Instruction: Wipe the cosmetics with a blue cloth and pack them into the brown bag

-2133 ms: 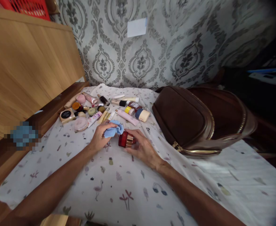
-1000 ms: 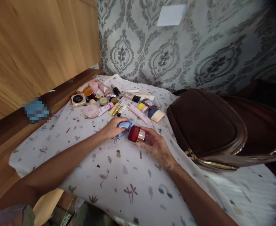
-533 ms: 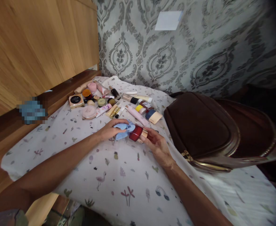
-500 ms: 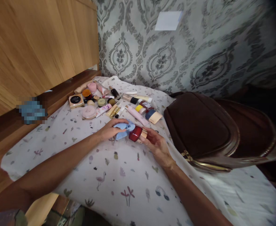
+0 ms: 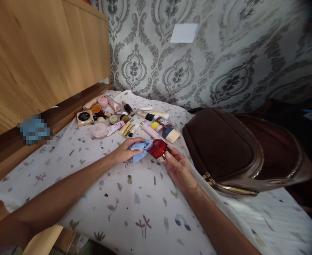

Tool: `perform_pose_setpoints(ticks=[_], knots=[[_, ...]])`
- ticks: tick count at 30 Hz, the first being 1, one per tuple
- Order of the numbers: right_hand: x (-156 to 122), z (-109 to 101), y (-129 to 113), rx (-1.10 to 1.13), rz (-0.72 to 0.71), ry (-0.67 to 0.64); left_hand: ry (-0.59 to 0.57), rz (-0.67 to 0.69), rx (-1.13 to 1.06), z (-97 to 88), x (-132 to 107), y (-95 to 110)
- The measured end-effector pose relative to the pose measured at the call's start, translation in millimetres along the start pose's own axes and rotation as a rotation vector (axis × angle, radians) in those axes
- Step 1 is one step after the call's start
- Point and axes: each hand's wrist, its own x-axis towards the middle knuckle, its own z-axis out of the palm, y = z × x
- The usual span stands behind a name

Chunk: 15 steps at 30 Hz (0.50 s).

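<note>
My left hand (image 5: 125,151) pinches a crumpled light-blue cloth (image 5: 139,151). The cloth touches the left end of a dark-red glass bottle (image 5: 158,148) with a gold-coloured neck or cap. My right hand (image 5: 179,164) grips that bottle by its gold end and holds it tilted above the patterned sheet. Just beyond my hands lie a pink tube (image 5: 150,131), a bottle with a dark-blue cap (image 5: 171,135) and a small jar with a yellow band (image 5: 156,126). Part of the bottle's gold end is hidden by my right fingers.
Several cosmetics lie on the sheet (image 5: 113,198), among them a pink round compact (image 5: 99,130) and a square compact (image 5: 85,117). A brown leather backpack (image 5: 219,141) stands at right. A wooden cabinet (image 5: 52,46) rises at left, and patterned wallpaper (image 5: 156,53) covers the back wall.
The red bottle has turned in my right hand, its gold end now pointing more downward, and more of its red side shows. The cloth has drawn back to the bottle's left end.
</note>
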Motion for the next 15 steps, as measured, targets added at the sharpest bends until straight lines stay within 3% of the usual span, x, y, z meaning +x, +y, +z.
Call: perform_pose_setpoints(ticks=[3,9,15], knots=[[1.7,-0.4,2.3,-0.022,-0.013,-0.006,-0.031,-0.029,-0.092,0.8,-0.4,1.5],[1.6,0.7,-0.5,0.082,0.008,-0.007,0.045,-0.203,-0.351,10.0,-2.5,3.8],[0.0,1.0,-4.2,0.066,0.038,-0.023,-0.134,-0.151,-0.407,17.6,-7.5,10.3]])
